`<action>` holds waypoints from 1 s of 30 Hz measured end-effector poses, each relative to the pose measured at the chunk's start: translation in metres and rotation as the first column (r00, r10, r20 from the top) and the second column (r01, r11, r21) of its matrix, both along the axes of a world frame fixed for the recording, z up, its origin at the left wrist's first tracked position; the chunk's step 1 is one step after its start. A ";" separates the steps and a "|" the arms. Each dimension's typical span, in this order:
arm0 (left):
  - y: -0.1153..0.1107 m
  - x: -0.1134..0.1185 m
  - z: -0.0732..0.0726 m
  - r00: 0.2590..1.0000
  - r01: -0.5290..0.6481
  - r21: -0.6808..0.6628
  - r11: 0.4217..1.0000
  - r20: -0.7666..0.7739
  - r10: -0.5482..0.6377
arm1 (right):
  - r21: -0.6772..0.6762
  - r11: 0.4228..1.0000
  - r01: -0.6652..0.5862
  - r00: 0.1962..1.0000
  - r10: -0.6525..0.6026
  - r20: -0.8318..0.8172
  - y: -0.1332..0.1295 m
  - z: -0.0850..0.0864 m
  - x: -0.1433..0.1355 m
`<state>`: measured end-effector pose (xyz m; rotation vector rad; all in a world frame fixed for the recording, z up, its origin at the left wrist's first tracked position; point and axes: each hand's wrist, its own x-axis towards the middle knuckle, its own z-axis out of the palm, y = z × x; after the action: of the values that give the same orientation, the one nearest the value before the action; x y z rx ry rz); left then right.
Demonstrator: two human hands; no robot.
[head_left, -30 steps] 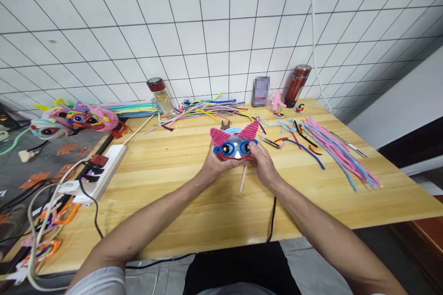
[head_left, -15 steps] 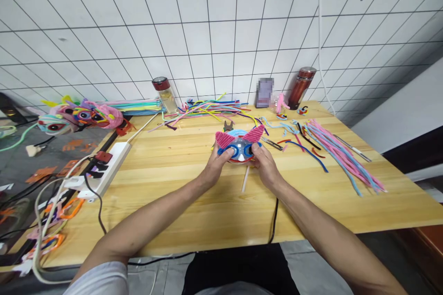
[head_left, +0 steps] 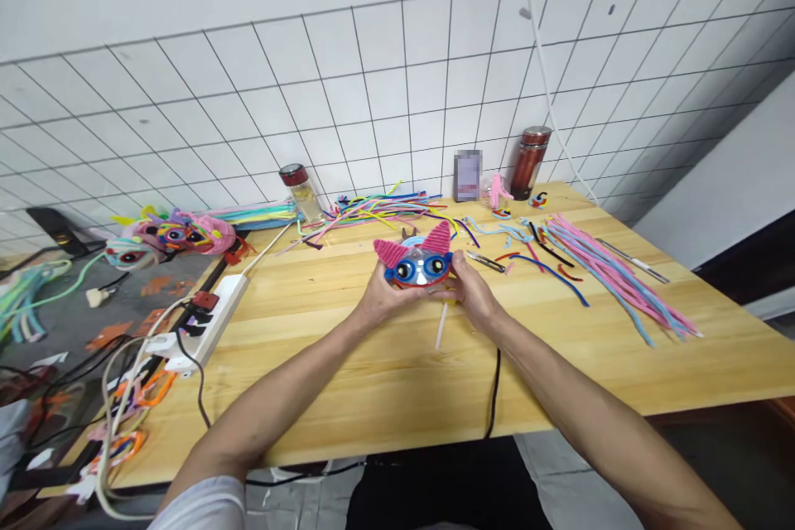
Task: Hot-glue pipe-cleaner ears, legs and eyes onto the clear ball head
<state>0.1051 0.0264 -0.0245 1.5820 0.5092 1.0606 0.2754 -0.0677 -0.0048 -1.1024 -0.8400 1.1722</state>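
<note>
Over the middle of the table I hold a pipe-cleaner animal head (head_left: pixel 421 272) between both hands. It has a clear body, two pink pointed ears, blue-ringed eyes and a red edge below. My left hand (head_left: pixel 383 296) grips its left side and underside. At the right side, my right hand (head_left: pixel 473 291) holds on with the thumb near the blue ring, its other fingers partly hidden beneath. A thin white stick (head_left: pixel 441 326) lies on the wood just below. A small dark eared piece (head_left: pixel 408 233) is partly hidden behind the head.
A craft knife (head_left: pixel 485 262) and loose pipe cleaners (head_left: pixel 614 277) lie to the right. Along the wall stand a glass bottle (head_left: pixel 302 193), a phone (head_left: pixel 468 175) and a red flask (head_left: pixel 531 163). A power strip (head_left: pixel 214 319) with cables and finished pipe-cleaner heads (head_left: pixel 177 236) are at left.
My thumbs have come off the eyes, which now show black pupils. The left hand has slid lower under the head. The camera view has shifted and tilted.
</note>
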 end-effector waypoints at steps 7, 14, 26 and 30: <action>0.028 -0.030 0.013 0.983 -0.184 0.074 0.980 0.000 0.184 | 0.078 0.985 0.155 0.975 -0.166 0.151 0.009 -0.010 0.010; 0.030 -0.064 -0.010 0.961 -0.276 -0.022 0.961 -0.035 0.276 | 0.158 0.978 0.139 0.954 -0.175 0.242 0.006 0.005 0.019; 0.004 -0.065 -0.013 0.995 -0.103 0.012 0.995 0.010 0.103 | 0.386 0.883 0.268 0.639 -0.463 0.614 -0.003 0.009 0.066; -0.006 -0.063 -0.016 0.987 -0.008 0.059 0.998 -0.158 0.017 | 0.434 0.842 0.320 0.491 -0.539 0.684 0.005 0.002 0.082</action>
<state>0.0420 0.0207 -0.0406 1.7258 0.6009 0.9712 0.3579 -0.0628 -0.0024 -1.5263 -1.2382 0.0593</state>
